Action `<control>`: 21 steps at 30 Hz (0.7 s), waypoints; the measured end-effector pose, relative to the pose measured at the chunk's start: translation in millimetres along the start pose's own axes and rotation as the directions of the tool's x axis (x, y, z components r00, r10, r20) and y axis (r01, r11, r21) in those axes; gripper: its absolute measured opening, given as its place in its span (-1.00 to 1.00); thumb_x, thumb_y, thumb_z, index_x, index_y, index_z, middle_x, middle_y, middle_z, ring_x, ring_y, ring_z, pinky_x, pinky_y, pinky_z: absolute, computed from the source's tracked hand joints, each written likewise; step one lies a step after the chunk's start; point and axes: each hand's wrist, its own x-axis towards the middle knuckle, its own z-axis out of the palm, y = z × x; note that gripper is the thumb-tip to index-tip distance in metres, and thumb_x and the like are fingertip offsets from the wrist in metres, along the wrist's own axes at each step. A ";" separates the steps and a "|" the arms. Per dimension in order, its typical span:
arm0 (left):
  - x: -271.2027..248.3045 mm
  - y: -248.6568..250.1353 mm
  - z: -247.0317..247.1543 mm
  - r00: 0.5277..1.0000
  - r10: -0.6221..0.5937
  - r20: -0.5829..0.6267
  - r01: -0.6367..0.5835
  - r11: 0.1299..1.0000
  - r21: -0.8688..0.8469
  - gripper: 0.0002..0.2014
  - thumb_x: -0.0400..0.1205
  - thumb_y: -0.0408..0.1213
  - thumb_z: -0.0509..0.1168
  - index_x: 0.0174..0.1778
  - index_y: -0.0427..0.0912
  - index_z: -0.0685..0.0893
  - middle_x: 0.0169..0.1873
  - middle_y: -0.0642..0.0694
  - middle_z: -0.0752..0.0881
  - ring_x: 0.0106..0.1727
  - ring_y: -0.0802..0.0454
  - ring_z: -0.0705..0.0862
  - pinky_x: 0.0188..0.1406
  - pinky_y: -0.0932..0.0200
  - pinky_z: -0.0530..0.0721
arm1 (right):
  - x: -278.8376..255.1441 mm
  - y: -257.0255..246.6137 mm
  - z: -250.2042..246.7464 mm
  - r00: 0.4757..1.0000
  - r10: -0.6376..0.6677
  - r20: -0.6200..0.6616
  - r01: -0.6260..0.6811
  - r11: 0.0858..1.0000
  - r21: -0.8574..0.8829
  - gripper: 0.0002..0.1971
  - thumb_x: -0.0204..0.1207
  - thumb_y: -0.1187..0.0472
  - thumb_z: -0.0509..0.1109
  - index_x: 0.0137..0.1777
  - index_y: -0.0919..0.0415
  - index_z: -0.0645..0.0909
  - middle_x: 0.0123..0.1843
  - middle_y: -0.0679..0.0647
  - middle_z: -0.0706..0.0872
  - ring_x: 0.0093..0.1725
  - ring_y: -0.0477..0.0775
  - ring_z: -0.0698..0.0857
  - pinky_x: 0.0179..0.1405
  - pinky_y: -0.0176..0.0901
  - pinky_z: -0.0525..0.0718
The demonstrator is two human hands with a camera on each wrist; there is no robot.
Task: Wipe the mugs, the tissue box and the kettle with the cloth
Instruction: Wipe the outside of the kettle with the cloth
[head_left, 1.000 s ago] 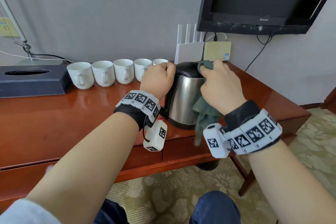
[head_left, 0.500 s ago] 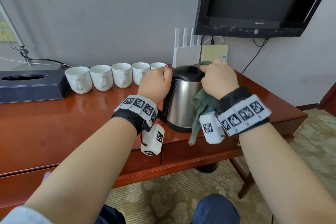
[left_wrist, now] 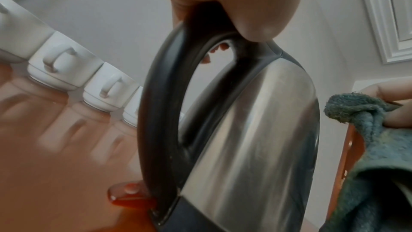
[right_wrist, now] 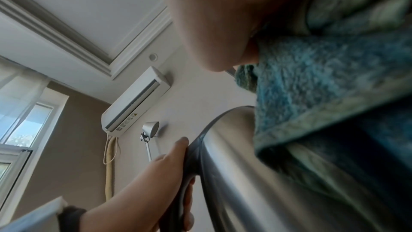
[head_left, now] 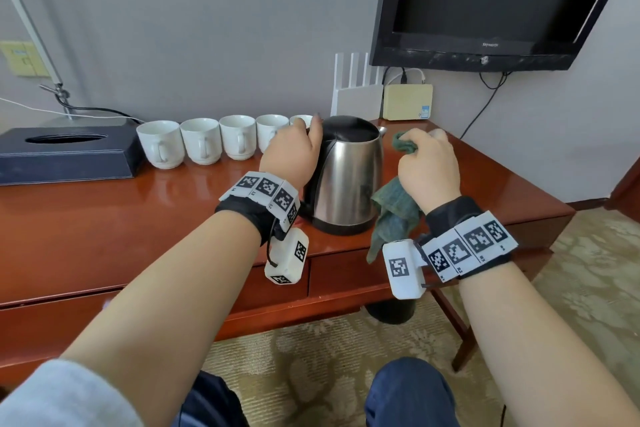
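Observation:
A steel kettle (head_left: 349, 180) with a black lid and handle stands on the wooden desk (head_left: 104, 218). My left hand (head_left: 292, 156) grips its black handle (left_wrist: 160, 112) near the top, thumb on the lid's edge. My right hand (head_left: 427, 163) holds a bunched green cloth (head_left: 394, 215) just right of the kettle, a small gap apart from it; the cloth (left_wrist: 379, 147) hangs below the fist. Several white mugs (head_left: 201, 140) stand in a row left of the kettle. The dark tissue box (head_left: 65, 156) lies at the far left.
A wall-mounted TV (head_left: 491, 0) hangs above the desk's right end. A white router (head_left: 356, 94) and a beige box (head_left: 408, 101) stand behind the kettle. A lamp stem (head_left: 31, 31) rises at the left. The desk's right edge is close to my right hand.
My right hand with the cloth has come off the kettle's lid and side and moved right, leaving a gap. The left hand keeps its hold on the handle.

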 end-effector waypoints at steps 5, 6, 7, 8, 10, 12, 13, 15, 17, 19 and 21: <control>-12.8 -14.4 -20.7 0.998 -0.030 -0.050 0.029 0.999 -0.022 -0.39 0.76 -0.49 -0.03 0.72 -0.26 -0.10 0.32 -0.43 0.43 0.17 -0.34 0.59 0.03 -0.06 0.57 | -8.1 -9.8 20.8 0.987 0.031 0.155 -0.070 0.965 0.253 -0.53 0.54 0.52 0.08 0.34 0.22 0.61 0.21 0.27 0.48 0.18 0.26 0.53 0.02 -0.29 0.38; -15.0 -18.5 -23.5 0.997 -0.049 -0.056 0.048 0.999 -0.021 -0.40 0.76 -0.49 -0.03 0.72 -0.23 -0.09 0.31 -0.44 0.43 0.15 -0.33 0.60 -0.01 -0.06 0.57 | -9.8 -12.9 24.6 0.984 0.036 0.176 -0.090 0.946 0.310 -0.51 0.53 0.53 0.06 0.35 0.23 0.60 0.26 0.28 0.49 0.18 0.22 0.53 0.01 -0.32 0.38; -17.6 -23.7 -27.3 0.995 -0.077 -0.059 0.076 0.997 -0.017 -0.41 0.77 -0.46 -0.01 0.72 -0.20 -0.03 0.28 -0.42 0.45 0.12 -0.32 0.60 -0.08 -0.04 0.55 | -11.3 -16.1 28.6 0.981 0.041 0.189 -0.107 0.928 0.356 -0.50 0.52 0.53 0.05 0.36 0.23 0.60 0.29 0.28 0.51 0.19 0.21 0.53 0.03 -0.31 0.41; -21.4 -26.9 -33.6 0.992 -0.101 -0.072 0.098 0.994 -0.042 -0.47 0.78 -0.39 0.02 0.70 -0.19 0.09 0.22 -0.40 0.48 0.07 -0.30 0.60 -0.15 0.00 0.51 | -12.2 -19.1 32.7 0.980 0.043 0.195 -0.119 0.912 0.392 -0.49 0.52 0.53 0.04 0.37 0.23 0.59 0.31 0.28 0.54 0.21 0.22 0.55 0.08 -0.23 0.47; -26.5 -32.8 -45.4 0.987 -0.136 -0.085 0.137 0.991 0.009 -0.58 0.78 -0.09 0.06 0.48 -0.26 0.42 0.10 -0.31 0.59 -0.06 -0.21 0.57 -0.18 0.06 0.43 | -12.5 -25.2 40.3 0.977 0.054 0.206 -0.141 0.890 0.434 -0.49 0.54 0.51 0.04 0.40 0.21 0.57 0.33 0.27 0.57 0.27 0.27 0.56 0.23 -0.06 0.55; -32.3 -42.3 -55.0 0.981 -0.168 -0.094 0.165 0.985 -0.038 -0.49 0.70 0.15 0.14 0.20 -0.29 0.52 -0.07 -0.20 0.66 -0.17 -0.11 0.56 -0.19 0.09 0.47 | -12.4 -31.6 45.9 0.974 0.061 0.217 -0.158 0.874 0.460 -0.48 0.55 0.48 0.03 0.44 0.19 0.53 0.36 0.26 0.56 0.30 0.27 0.55 0.34 0.08 0.54; -36.2 -47.0 -58.4 0.980 -0.172 -0.097 0.163 0.982 -0.092 -0.48 0.65 0.20 0.22 0.10 -0.27 0.52 -0.15 -0.13 0.67 -0.20 -0.04 0.58 -0.23 0.10 0.49 | -12.2 -34.7 48.0 0.974 0.058 0.220 -0.159 0.864 0.478 -0.48 0.55 0.48 0.03 0.45 0.21 0.52 0.36 0.26 0.57 0.31 0.27 0.56 0.36 0.12 0.54; -47.6 -55.5 -65.0 0.985 -0.170 -0.037 0.158 0.964 -0.213 -0.52 0.58 0.15 0.37 0.06 -0.22 0.51 -0.21 -0.03 0.64 -0.26 0.17 0.58 -0.31 0.25 0.51 | -11.2 -40.4 51.4 0.975 0.058 0.215 -0.164 0.841 0.515 -0.48 0.54 0.50 0.03 0.46 0.26 0.51 0.37 0.26 0.58 0.32 0.26 0.56 0.37 0.13 0.55; -57.3 -62.9 -67.4 0.976 -0.198 0.093 0.219 0.881 -0.420 -0.60 0.61 -0.05 0.43 0.16 -0.28 0.55 -0.19 -0.15 0.66 -0.31 0.14 0.62 -0.30 0.31 0.63 | -10.1 -44.6 53.9 0.973 0.083 0.215 -0.193 0.802 0.565 -0.48 0.53 0.50 0.02 0.45 0.27 0.52 0.35 0.25 0.60 0.31 0.26 0.58 0.38 0.15 0.56; -62.0 -69.2 -66.6 0.967 -0.208 0.145 0.254 0.806 -0.534 -0.60 0.58 -0.19 0.48 0.23 -0.32 0.59 -0.06 -0.28 0.70 -0.15 -0.01 0.70 -0.08 0.21 0.69 | -8.6 -45.7 56.3 0.968 0.122 0.221 -0.236 0.748 0.620 -0.47 0.51 0.50 0.00 0.43 0.26 0.53 0.30 0.24 0.62 0.27 0.27 0.60 0.34 0.20 0.59; -64.0 -70.0 -65.1 0.963 -0.207 0.170 0.268 0.787 -0.556 -0.55 0.47 -0.16 0.56 0.20 -0.29 0.65 0.08 -0.29 0.72 0.04 -0.04 0.74 0.09 0.17 0.70 | -7.1 -44.0 56.6 0.963 0.157 0.217 -0.262 0.716 0.647 -0.47 0.50 0.50 -0.01 0.41 0.24 0.53 0.24 0.21 0.63 0.23 0.27 0.61 0.32 0.20 0.60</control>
